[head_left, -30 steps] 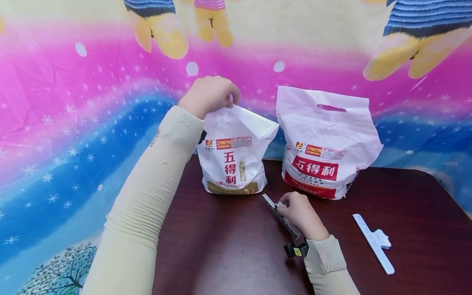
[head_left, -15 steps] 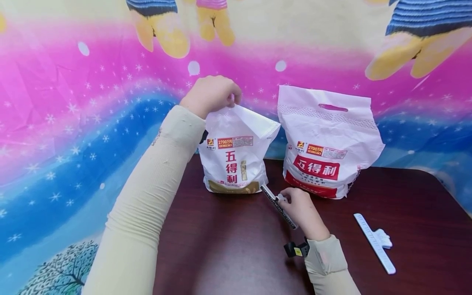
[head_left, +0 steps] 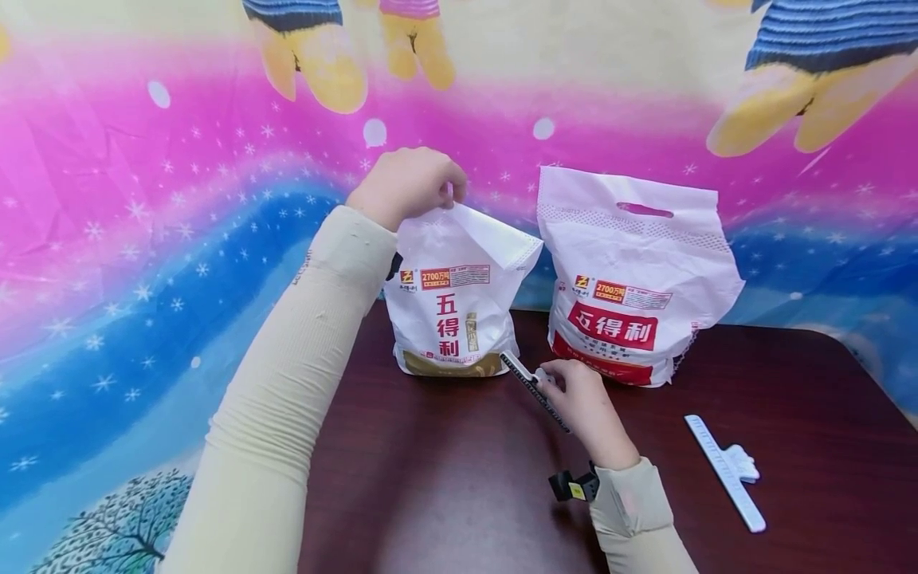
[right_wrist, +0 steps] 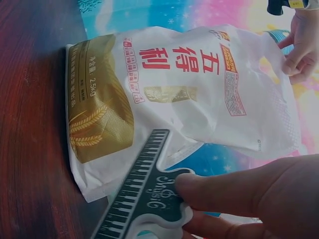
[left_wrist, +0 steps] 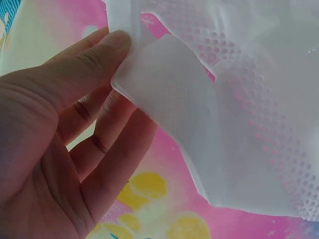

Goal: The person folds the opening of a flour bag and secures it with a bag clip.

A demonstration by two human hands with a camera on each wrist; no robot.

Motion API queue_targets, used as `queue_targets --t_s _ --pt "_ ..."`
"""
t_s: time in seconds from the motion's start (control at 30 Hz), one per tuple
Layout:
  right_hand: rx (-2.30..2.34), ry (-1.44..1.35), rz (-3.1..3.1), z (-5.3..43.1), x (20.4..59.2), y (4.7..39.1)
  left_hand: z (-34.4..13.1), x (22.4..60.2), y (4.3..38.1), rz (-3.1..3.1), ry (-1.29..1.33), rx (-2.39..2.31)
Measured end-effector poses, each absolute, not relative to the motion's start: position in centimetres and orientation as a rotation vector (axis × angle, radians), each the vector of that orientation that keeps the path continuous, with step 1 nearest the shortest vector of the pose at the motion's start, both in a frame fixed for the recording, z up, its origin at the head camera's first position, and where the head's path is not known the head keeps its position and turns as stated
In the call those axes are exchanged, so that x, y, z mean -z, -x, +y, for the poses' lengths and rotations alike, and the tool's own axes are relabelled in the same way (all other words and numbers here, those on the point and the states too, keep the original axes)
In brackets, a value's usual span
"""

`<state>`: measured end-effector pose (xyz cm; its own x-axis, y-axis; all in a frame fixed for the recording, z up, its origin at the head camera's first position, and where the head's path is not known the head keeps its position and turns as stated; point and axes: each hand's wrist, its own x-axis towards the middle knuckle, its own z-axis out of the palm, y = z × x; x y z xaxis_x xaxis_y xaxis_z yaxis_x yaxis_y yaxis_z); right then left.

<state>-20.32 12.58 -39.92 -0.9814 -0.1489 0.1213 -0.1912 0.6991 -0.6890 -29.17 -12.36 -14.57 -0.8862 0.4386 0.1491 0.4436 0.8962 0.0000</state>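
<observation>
My left hand pinches the top edge of a white flour bag with a gold base band. In the left wrist view, thumb and fingers grip the bag's handle strip, beside the cut-out hole. My right hand pinches the handle of a black-and-white clip printed with piano keys and the word "Music". The clip is raised off the table, and its tip overlaps the flour bag's lower right corner in the head view. The bag stands upright, its top right corner folded over.
A second white flour bag with red labels stands to the right, its handle hole showing. A white ruler-like clip lies on the dark wooden table at the right. A colourful printed cloth hangs behind.
My right hand has lifted the piano-key clip slightly and moved it up and left toward the first flour bag. My left hand keeps its hold on the bag's top.
</observation>
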Motion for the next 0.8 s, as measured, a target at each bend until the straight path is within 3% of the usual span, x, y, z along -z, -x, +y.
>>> queue_targets --t_s 0.8 --pt "-1.162 -0.271 -2.633 11.72 39.76 20.1 -12.72 14.98 29.7 -2.898 0.692 0.067"
